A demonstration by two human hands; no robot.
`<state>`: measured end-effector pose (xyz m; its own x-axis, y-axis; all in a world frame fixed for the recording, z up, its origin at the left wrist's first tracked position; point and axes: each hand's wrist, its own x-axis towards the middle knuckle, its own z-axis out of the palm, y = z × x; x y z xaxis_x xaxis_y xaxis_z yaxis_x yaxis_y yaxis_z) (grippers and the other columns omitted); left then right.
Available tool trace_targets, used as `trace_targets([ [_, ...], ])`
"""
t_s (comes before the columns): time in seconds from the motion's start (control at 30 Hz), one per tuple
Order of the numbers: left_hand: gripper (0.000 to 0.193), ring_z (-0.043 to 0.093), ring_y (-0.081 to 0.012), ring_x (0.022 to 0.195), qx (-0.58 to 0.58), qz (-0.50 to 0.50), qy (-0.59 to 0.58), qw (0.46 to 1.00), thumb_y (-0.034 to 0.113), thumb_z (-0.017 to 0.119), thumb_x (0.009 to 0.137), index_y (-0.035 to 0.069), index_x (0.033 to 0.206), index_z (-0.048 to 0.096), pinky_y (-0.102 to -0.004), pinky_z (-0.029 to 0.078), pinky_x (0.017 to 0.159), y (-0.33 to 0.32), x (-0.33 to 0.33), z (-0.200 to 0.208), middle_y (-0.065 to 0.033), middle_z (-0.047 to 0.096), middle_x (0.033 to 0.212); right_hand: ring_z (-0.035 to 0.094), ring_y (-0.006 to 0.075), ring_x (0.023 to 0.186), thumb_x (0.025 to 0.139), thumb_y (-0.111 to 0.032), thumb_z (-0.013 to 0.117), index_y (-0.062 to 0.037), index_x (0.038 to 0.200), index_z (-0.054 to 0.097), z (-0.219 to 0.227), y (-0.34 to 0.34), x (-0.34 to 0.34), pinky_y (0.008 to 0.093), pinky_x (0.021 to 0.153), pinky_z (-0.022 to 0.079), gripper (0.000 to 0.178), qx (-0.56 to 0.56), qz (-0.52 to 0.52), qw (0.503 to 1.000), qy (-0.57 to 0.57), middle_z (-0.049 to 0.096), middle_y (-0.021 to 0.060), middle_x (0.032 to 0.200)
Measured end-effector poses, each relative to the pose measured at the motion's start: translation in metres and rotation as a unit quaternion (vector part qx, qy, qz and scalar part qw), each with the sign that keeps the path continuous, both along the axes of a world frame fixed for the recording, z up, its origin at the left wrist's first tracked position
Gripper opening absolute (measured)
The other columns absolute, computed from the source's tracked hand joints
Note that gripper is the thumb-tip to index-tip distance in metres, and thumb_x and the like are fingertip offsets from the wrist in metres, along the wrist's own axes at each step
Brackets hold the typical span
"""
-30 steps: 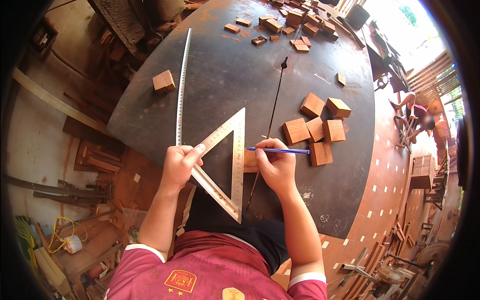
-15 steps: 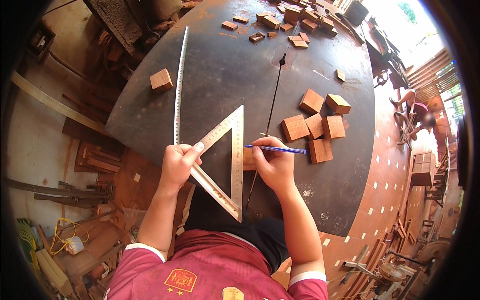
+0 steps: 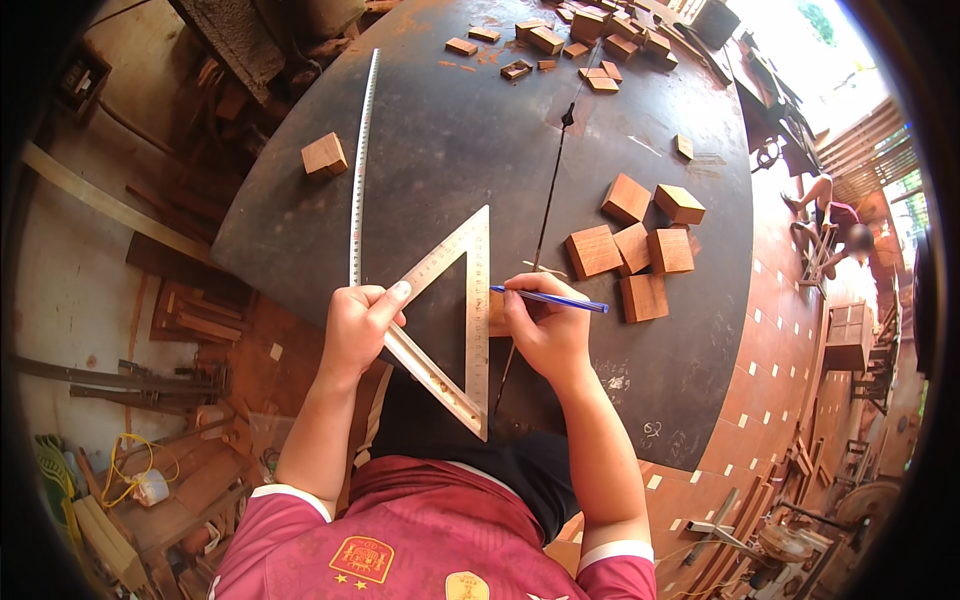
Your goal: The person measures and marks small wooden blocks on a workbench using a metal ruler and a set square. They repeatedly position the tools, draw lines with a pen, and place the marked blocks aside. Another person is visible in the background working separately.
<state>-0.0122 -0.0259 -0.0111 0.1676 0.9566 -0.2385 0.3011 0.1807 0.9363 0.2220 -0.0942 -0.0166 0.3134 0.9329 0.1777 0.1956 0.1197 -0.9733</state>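
Mostly between the hands (image 3: 357, 325): a set square (image 3: 478, 310).

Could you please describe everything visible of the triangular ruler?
The triangular ruler looks like silvery metal, with an open middle, two graduated arms and a thicker lower-left bar. The left hand grips its left corner; another corner points toward the picture's top. A blue pen points at its right edge, beside a wooden block.

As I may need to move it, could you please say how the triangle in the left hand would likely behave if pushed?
The triangle is probably stiff: its sides look straight and metallic. It may be light for its size, given the open middle. Its smooth-looking face might slide, though the left hand grips one corner.
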Motion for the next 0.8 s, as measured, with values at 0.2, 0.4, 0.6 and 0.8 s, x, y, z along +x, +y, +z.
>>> trace_targets([
  [0.2, 0.044, 0.044, -0.0066, 0.047, 0.003, 0.003, 0.007, 1.000, 0.027, 0.071, 0.094, -0.002, 0.060, 0.066, -0.0269, 0.033, 0.047, -0.0023, 0.0035, 0.0081, 0.0015, 0.048, 0.048, 0.060, 0.0041, 0.063, 0.090, -0.001, 0.071, 0.0000, 0.094, 0.071, -0.0083, -0.0004, 0.0003, 0.0216, 0.056, 0.048, 0.005, 0.001, -0.006, 1.000, -0.005, 0.067, 0.0018, 0.075],
  [0.4, 0.046, 0.041, -0.0060, 0.046, 0.010, 0.002, 0.007, 1.000, 0.028, 0.071, 0.094, -0.001, 0.059, 0.065, -0.0276, 0.031, 0.046, -0.0027, 0.0031, 0.0063, 0.0023, 0.046, 0.047, 0.060, 0.0040, 0.064, 0.090, -0.001, 0.070, 0.0011, 0.095, 0.071, -0.0066, -0.0012, 0.0006, 0.0216, 0.056, 0.047, 0.005, 0.006, -0.001, 1.000, -0.008, 0.067, 0.0023, 0.076],
  [0.6, 0.046, 0.040, -0.0057, 0.046, 0.007, 0.004, 0.018, 1.000, 0.028, 0.072, 0.094, -0.002, 0.059, 0.065, -0.0276, 0.031, 0.046, -0.0019, 0.0025, 0.0040, 0.0027, 0.045, 0.048, 0.061, 0.0055, 0.064, 0.089, 0.000, 0.070, 0.0009, 0.094, 0.071, -0.0050, -0.0007, -0.0011, 0.0228, 0.057, 0.049, 0.005, 0.013, -0.002, 1.000, -0.004, 0.067, 0.0037, 0.076],
  [0.8, 0.046, 0.041, -0.0059, 0.047, 0.015, 0.006, 0.023, 1.000, 0.029, 0.072, 0.093, -0.002, 0.060, 0.066, -0.0278, 0.031, 0.046, -0.0023, 0.0032, 0.0021, 0.0023, 0.045, 0.047, 0.062, 0.0096, 0.063, 0.087, 0.001, 0.070, 0.0004, 0.092, 0.070, -0.0069, -0.0008, 0.0006, 0.0246, 0.057, 0.050, 0.005, 0.031, -0.004, 0.998, -0.052, 0.067, 0.0067, 0.075],
])
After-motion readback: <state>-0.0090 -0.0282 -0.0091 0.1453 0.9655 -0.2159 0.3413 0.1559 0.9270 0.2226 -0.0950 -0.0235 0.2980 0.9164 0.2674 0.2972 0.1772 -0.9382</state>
